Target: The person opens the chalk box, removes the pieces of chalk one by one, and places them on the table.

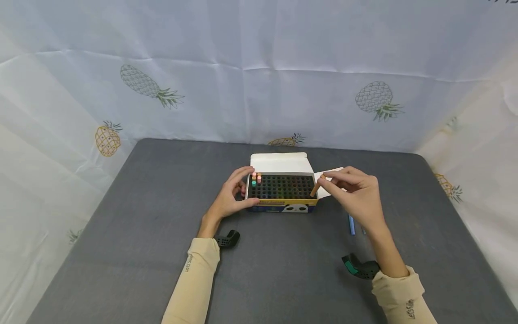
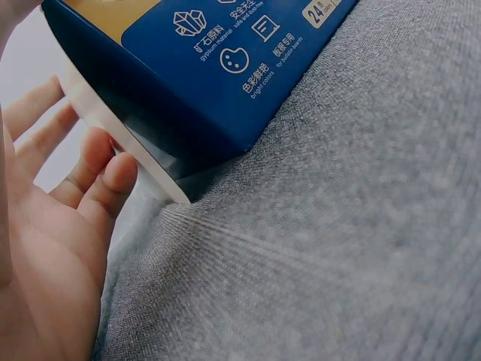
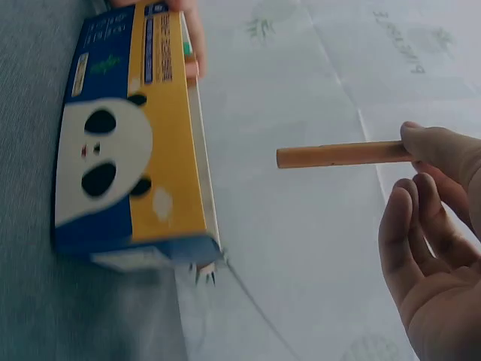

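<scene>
Both hands work at the chalk box (image 1: 283, 198) in the middle of the grey table (image 1: 133, 234). Her or his left hand (image 1: 232, 195) grips the left end of the box, fingers curled round it. Right hand (image 1: 356, 191) pinches an orange chalk stick (image 1: 317, 186) just above the box's right end. A blue stick (image 1: 351, 224) lies near the right wrist.
</scene>
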`<state>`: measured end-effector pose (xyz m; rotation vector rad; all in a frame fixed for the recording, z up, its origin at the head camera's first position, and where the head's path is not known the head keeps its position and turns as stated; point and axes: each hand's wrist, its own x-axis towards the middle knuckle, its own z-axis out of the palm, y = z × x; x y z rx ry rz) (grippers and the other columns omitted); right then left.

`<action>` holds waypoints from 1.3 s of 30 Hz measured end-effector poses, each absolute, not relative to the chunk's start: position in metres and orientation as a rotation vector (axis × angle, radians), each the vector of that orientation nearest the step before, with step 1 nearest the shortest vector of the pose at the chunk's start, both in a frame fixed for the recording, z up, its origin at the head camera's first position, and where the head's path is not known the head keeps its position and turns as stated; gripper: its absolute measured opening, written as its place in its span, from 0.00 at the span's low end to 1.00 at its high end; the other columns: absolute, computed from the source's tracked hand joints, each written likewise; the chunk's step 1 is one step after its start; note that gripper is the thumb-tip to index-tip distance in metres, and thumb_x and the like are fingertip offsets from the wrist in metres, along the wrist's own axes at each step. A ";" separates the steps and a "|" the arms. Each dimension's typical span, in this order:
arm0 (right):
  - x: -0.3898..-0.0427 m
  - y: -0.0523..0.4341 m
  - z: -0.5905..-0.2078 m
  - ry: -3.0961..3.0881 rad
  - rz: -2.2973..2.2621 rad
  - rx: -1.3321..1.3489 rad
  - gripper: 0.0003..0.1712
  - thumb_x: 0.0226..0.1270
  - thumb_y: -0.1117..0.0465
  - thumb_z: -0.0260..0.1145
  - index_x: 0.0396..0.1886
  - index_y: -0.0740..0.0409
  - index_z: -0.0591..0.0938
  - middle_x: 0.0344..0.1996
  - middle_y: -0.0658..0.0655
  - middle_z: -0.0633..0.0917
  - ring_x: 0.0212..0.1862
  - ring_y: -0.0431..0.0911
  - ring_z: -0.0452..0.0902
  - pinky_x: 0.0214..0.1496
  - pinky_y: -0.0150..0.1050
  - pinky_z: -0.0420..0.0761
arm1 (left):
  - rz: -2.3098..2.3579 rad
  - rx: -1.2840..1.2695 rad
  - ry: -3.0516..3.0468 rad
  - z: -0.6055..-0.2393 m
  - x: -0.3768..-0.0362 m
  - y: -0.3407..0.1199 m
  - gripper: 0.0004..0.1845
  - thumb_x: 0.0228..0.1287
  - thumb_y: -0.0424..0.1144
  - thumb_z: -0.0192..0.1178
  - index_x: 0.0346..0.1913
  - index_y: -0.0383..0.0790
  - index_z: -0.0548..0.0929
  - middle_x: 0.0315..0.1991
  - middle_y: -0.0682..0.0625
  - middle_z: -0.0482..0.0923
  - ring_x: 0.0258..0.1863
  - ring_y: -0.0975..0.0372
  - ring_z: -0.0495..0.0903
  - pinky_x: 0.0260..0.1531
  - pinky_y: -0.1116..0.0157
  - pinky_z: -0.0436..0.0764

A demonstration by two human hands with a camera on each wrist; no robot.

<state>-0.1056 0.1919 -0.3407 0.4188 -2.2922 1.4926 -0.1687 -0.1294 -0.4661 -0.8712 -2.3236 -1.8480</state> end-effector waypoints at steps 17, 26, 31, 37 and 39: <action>-0.075 0.268 -0.352 -2.282 1.484 0.361 0.10 0.56 0.82 0.71 0.39 0.77 0.88 0.29 0.42 0.87 0.33 0.36 0.78 0.35 0.22 0.79 | -1.867 -0.866 -2.318 -0.467 -0.167 -0.133 0.42 0.61 0.43 0.74 0.76 0.39 0.68 0.77 0.41 0.60 0.32 0.52 0.67 0.36 0.63 0.71; -0.056 0.315 -0.362 -2.488 1.281 0.224 0.10 0.59 0.79 0.72 0.41 0.74 0.89 0.32 0.36 0.88 0.38 0.32 0.82 0.44 0.19 0.81 | -1.846 -0.863 -2.342 -0.464 -0.165 -0.128 0.43 0.56 0.26 0.72 0.76 0.33 0.66 0.77 0.37 0.58 0.32 0.45 0.67 0.35 0.56 0.70; -0.053 0.348 -0.368 -2.586 1.269 0.195 0.10 0.63 0.77 0.70 0.45 0.73 0.88 0.34 0.35 0.87 0.40 0.30 0.81 0.43 0.17 0.79 | -1.850 -0.851 -2.352 -0.449 -0.159 -0.126 0.42 0.56 0.22 0.70 0.75 0.26 0.65 0.76 0.31 0.57 0.32 0.39 0.65 0.35 0.52 0.70; -0.056 0.372 -0.376 -2.765 1.226 0.059 0.13 0.69 0.64 0.71 0.48 0.67 0.88 0.36 0.28 0.84 0.41 0.23 0.77 0.38 0.19 0.78 | -1.863 -0.870 -2.339 -0.429 -0.149 -0.125 0.40 0.57 0.23 0.70 0.72 0.21 0.66 0.74 0.28 0.59 0.32 0.39 0.65 0.35 0.52 0.71; -0.058 0.376 -0.379 -2.810 1.197 0.066 0.13 0.70 0.63 0.71 0.49 0.67 0.88 0.36 0.26 0.84 0.41 0.22 0.77 0.37 0.21 0.78 | -1.861 -0.880 -2.330 -0.428 -0.148 -0.125 0.40 0.57 0.24 0.70 0.72 0.21 0.65 0.74 0.27 0.58 0.32 0.39 0.65 0.35 0.52 0.70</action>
